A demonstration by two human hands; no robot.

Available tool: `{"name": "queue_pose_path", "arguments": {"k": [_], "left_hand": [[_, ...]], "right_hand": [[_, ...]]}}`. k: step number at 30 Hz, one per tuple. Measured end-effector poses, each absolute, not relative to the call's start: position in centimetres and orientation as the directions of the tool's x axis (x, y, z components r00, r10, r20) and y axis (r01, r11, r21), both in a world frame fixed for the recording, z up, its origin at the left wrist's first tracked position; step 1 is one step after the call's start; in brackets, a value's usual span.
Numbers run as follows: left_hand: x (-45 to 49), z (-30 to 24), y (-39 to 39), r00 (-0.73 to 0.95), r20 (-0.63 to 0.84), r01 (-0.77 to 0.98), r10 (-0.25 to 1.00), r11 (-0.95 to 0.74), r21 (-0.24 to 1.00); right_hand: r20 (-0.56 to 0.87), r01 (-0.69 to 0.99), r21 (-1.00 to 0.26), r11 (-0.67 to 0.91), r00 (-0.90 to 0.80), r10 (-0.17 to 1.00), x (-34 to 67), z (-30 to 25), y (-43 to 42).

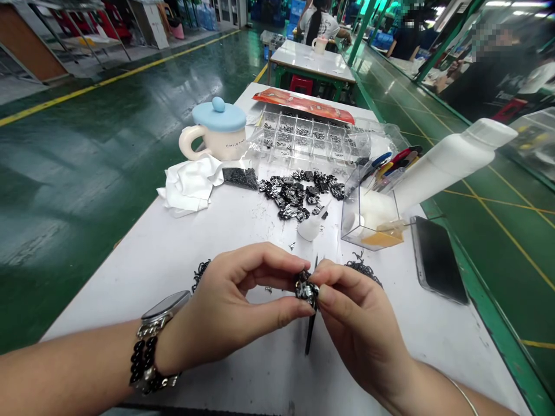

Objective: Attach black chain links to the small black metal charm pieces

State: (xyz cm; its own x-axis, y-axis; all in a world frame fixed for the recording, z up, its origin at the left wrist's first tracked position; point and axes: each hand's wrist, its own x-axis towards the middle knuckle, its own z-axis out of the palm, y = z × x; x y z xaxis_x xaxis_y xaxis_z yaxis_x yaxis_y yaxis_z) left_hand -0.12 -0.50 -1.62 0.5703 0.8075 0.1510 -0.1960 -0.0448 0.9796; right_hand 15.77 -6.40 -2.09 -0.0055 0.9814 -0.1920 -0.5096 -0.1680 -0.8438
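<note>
White workbench [125, 289]: our left hand [225, 306] and right hand [359, 326] pinch a small black-and-silver metal cluster [306, 290], which slipping fingertips could drop.

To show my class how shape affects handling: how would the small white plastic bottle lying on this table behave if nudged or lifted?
The small white plastic bottle lies on its side, and its rounded body suggests it would probably roll if nudged across the white work table. Its pale, slightly translucent plastic suggests it is light and may give a little when squeezed.
</note>
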Motion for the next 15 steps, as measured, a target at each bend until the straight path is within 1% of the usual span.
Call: {"name": "queue_pose_path", "arguments": {"k": [4,10,15], "left_hand": [[-0.18,-1.59,-0.47,0.593,0.134,-0.208,0.794,-0.01,0.978],[-0.11,-1.68,-0.48,0.587,0.127,-0.184,0.799,-0.021,0.983],[-0.13,-1.69,-0.45,0.588,0.123,-0.183,0.8,-0.017,0.983]], "right_hand": [[-0.225,-0.534,-0.822,-0.197,-0.014,0.974,15.79,-1.91,-6.17],[-0.29,-0.579,-0.771,-0.266,-0.053,0.955,16.01,-1.85,-6.07],[-0.298,-0.596,-0.752,-0.282,-0.074,0.952,15.98,-1.79,-6.05]]}}
